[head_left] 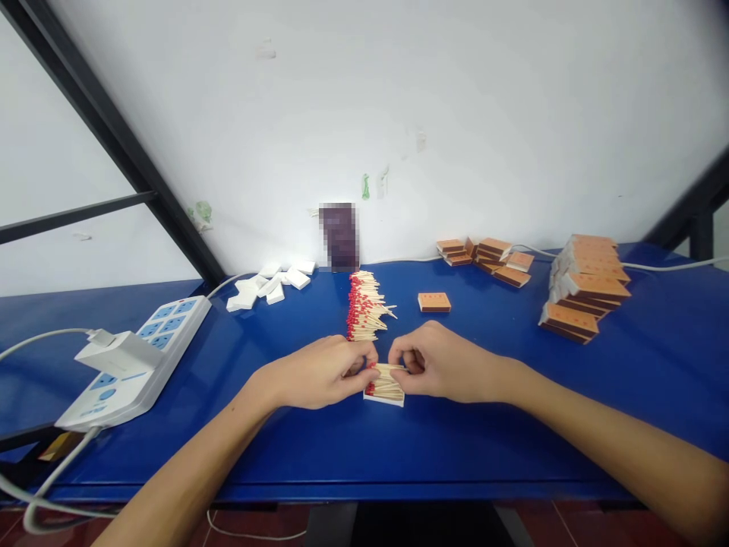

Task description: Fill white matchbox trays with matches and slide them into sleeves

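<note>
Our left hand (324,372) and right hand (438,365) pinch a bundle of matches (388,377) lying in a white tray (383,399) near the middle of the worktop's (399,448) front edge. Uneven pressure, we judge, could tip the tray and scatter sticks toward the loose match pile (364,308) behind.

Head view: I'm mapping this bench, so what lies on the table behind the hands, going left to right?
Power strip → white trays → loose matches → single orange matchbox → scattered matchboxes → stacked matchboxes.
</note>
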Available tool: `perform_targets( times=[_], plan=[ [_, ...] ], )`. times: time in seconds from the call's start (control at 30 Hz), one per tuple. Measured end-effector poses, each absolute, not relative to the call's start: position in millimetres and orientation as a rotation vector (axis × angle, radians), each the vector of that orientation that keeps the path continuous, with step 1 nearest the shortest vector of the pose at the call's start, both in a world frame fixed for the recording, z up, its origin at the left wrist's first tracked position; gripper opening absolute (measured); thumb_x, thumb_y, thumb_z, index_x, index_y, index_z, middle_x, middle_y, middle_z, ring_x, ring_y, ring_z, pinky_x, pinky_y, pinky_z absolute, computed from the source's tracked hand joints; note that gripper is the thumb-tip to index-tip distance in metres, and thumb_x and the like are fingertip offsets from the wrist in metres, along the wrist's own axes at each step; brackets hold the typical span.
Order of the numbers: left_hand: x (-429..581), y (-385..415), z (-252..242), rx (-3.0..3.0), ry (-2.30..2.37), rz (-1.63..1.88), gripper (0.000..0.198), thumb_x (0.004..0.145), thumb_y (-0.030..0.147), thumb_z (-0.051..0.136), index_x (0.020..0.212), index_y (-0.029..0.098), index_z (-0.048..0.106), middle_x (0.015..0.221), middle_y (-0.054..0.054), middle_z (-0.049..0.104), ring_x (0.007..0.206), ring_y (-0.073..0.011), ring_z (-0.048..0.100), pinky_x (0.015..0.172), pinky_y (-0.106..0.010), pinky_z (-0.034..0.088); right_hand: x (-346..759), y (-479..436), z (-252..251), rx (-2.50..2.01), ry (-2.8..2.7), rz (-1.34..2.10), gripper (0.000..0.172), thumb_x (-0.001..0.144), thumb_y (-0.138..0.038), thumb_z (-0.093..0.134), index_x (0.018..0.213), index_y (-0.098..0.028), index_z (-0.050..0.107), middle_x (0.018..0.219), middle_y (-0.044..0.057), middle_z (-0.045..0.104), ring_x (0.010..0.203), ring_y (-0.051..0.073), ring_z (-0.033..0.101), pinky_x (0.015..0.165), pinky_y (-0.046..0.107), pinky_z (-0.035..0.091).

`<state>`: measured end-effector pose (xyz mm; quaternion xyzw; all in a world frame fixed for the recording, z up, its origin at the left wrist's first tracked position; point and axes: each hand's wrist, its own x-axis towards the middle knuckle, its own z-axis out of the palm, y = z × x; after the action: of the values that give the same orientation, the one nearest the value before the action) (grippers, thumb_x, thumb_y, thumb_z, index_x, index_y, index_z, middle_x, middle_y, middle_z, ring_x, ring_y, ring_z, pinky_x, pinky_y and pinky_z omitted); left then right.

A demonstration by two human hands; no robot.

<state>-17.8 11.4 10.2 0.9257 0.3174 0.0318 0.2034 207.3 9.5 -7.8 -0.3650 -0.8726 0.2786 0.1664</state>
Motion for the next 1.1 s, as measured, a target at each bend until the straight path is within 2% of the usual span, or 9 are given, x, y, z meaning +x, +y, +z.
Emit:
perform_targets(
  times=[0.13,0.37,0.5,0.67,0.8,1.1],
  plan=[
    [-17,11,10,2.526,0.856,0.077,0.025,0.098,0.035,0.045,0.080,0.018,0.051,0.058,0.005,0.044,0.051,-0.0094,0.039,0.050,-0.024,0.027,210,6,-6,-1.033,-2.483,0.958,0.013,0.080,-0.022,0.059,0.073,-0.017,0.069,0.051,-0.006,0.050,0.047,0.006,0.038,0.049,0.021,0.032],
    [-18,16,7,2.539,0.889,0.119,0.019,0.092,0.033,0.055,0.085,0.018,0.065,0.057,0.005,0.045,0.051,-0.0084,0.037,0.053,-0.024,0.026,207,6,-6,-1.047,-2.521,0.917,0.015,0.081,-0.022,0.059,0.077,-0.018,0.073,0.052,-0.006,0.053,0.047,0.006,0.041,0.051,0.020,0.034],
    [-18,16,6,2.553,0.917,0.187,0.011,0.084,0.029,0.061,0.084,0.018,0.064,0.060,0.006,0.046,0.052,-0.0077,0.040,0.054,-0.023,0.028,206,7,-8,-1.041,-2.533,0.840,0.015,0.081,-0.021,0.060,0.075,-0.017,0.073,0.054,-0.005,0.055,0.048,0.006,0.044,0.052,0.020,0.035],
    [-20,17,4,2.587,0.936,0.224,0.030,0.075,0.041,0.071,0.093,0.019,0.060,0.061,0.007,0.046,0.053,-0.0083,0.042,0.053,-0.023,0.028,208,10,-13,-1.017,-2.519,0.816,0.013,0.081,-0.021,0.061,0.078,-0.017,0.073,0.056,-0.004,0.059,0.050,0.007,0.049,0.053,0.020,0.037],
    [-21,19,1,2.607,0.919,0.200,0.029,0.075,0.042,0.072,0.088,0.019,0.061,0.061,0.006,0.046,0.053,-0.0087,0.042,0.052,-0.024,0.027,208,11,-15,-1.032,-2.474,0.837,0.011,0.080,-0.021,0.064,0.083,-0.017,0.073,0.059,-0.004,0.062,0.052,0.007,0.053,0.055,0.020,0.040],
    [-19,20,-1,2.605,0.912,0.231,0.029,0.076,0.044,0.071,0.085,0.018,0.061,0.059,0.006,0.045,0.052,-0.0083,0.040,0.052,-0.024,0.026,209,12,-19,-0.982,-2.452,0.874,0.008,0.080,-0.021,0.065,0.084,-0.017,0.071,0.059,-0.004,0.061,0.052,0.008,0.053,0.054,0.021,0.041]
  ],
)
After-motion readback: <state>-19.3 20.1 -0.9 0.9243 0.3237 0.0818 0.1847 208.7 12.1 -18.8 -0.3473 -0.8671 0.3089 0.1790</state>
